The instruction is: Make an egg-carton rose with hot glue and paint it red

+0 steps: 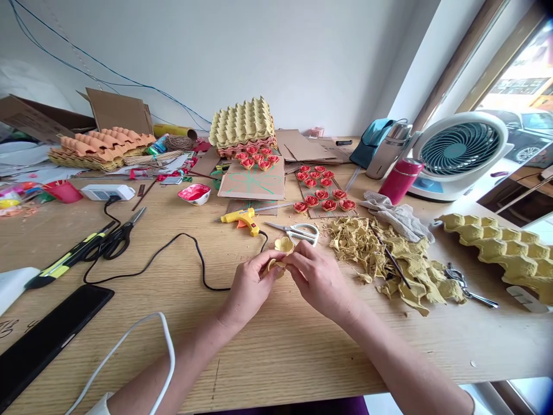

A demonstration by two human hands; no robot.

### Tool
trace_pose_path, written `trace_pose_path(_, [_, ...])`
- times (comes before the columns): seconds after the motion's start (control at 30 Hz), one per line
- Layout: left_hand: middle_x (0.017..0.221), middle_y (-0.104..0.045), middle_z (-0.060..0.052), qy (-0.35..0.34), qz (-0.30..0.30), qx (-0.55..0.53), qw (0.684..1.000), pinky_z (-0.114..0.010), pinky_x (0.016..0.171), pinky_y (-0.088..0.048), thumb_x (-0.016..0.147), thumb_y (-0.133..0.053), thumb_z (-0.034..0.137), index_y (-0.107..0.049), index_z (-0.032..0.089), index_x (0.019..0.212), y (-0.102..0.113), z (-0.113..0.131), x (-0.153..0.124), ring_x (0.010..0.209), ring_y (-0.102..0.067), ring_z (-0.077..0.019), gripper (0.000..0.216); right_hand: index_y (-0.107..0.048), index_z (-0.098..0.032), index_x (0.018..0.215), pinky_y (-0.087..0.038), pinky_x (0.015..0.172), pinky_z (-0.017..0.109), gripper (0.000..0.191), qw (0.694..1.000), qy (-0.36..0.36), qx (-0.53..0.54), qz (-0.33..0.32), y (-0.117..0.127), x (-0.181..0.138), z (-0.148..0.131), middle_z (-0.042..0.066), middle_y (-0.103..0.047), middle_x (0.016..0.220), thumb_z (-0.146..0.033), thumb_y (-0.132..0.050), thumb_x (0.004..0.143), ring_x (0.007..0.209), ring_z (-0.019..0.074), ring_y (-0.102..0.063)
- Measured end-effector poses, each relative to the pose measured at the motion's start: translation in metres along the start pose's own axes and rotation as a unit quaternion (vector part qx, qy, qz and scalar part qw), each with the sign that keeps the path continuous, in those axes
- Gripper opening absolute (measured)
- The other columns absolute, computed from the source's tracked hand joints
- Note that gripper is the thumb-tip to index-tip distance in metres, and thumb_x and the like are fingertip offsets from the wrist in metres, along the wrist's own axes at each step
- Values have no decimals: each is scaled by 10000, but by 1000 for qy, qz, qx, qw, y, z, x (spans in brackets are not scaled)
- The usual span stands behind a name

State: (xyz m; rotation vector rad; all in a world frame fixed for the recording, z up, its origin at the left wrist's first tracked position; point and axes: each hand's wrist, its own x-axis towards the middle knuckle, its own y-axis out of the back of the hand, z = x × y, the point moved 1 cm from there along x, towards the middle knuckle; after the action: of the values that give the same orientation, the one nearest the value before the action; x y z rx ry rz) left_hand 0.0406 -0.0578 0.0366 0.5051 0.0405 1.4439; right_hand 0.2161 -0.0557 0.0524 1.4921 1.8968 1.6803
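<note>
Between my two hands, above the middle of the table, is a small yellow egg-carton piece (275, 266), partly hidden by fingers. My left hand (254, 282) is closed on it with thumb and fingers. Pinched at its right side is my right hand (317, 276). Just beyond them lies a yellow egg-carton cup (284, 245) cut like a flower. White-handled scissors (302, 232) rest behind that cup. A yellow hot glue gun (242, 219) lies to the left of the scissors, its black cord trailing across the table.
Yellow carton scraps (363, 248) are heaped to the right, near an egg tray (496, 242). Red paper flowers (322, 194) sit on cardboard at the back. A fan (460, 153) and a red bottle (400, 180) stand back right. Black scissors (116, 239) and a cutter (64, 259) lie left.
</note>
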Motion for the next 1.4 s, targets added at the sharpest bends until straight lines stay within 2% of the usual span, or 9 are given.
trace_pose_path(0.13, [822,-772,-20,3,-6,-13,1000,-274,834,-568,879,-652,246,-787,181,1063,0,-2,1,835,-722,-188,237,-690,-185,974,-440,648,264,203,1000,15,-15,10,1,0,-2,81,-642,972,-124,-499,997,786,171,-612])
trace_pose_path(0.23, [949,-810,-56,12,-7,-38,999,-290,856,-576,885,-658,282,-791,165,1075,0,-4,2,907,-745,-212,260,-687,-186,970,-445,651,268,190,999,19,-9,24,2,1,-2,76,-632,956,-134,-506,998,768,169,-597])
trace_pose_path(0.4, [1158,-797,-94,10,12,-88,996,-319,961,-571,908,-657,320,-781,166,1127,-2,-6,3,1074,-736,-240,295,-677,-206,1092,-476,697,276,185,999,3,6,43,2,2,-1,71,-633,969,-168,-514,1012,817,180,-617])
trace_pose_path(0.5, [1127,-803,-89,1,12,-84,996,-313,926,-582,903,-656,303,-777,170,1122,-4,-7,3,1026,-742,-228,283,-681,-208,1077,-477,692,274,183,999,3,5,43,2,2,0,66,-632,951,-168,-514,1013,802,175,-614])
trace_pose_path(0.7, [963,-807,-29,-20,31,0,999,-285,864,-579,848,-668,197,-787,216,1050,-4,-3,0,881,-730,-188,236,-692,-202,1011,-453,656,267,166,1000,2,-14,17,0,1,0,76,-652,979,-156,-533,1001,802,175,-622])
trace_pose_path(0.83, [991,-815,-35,-24,27,21,999,-277,819,-578,859,-639,185,-796,212,1073,-3,-3,-1,856,-727,-184,267,-688,-192,984,-439,648,256,164,1000,7,-23,8,1,2,-3,76,-652,980,-142,-532,995,805,171,-624])
trace_pose_path(1.07, [940,-819,-34,-20,22,20,999,-276,789,-583,867,-615,171,-807,206,1095,-3,-5,-1,803,-726,-175,300,-684,-189,998,-432,640,260,219,999,26,-44,-2,1,2,-3,77,-639,952,-133,-473,1017,758,164,-595])
trace_pose_path(1.23, [1055,-823,-66,1,33,-26,999,-289,828,-595,885,-650,248,-798,181,1129,-3,-7,1,905,-751,-204,294,-679,-176,1061,-463,662,276,155,1000,-1,-17,11,-1,2,0,80,-643,972,-174,-530,1016,788,179,-625])
trace_pose_path(1.4, [998,-824,-61,15,34,-40,999,-285,835,-594,869,-658,248,-804,179,1064,-4,-4,1,889,-755,-206,252,-689,-179,1028,-453,640,274,159,1000,-11,-7,4,-1,3,0,79,-650,988,-165,-532,1011,795,184,-639])
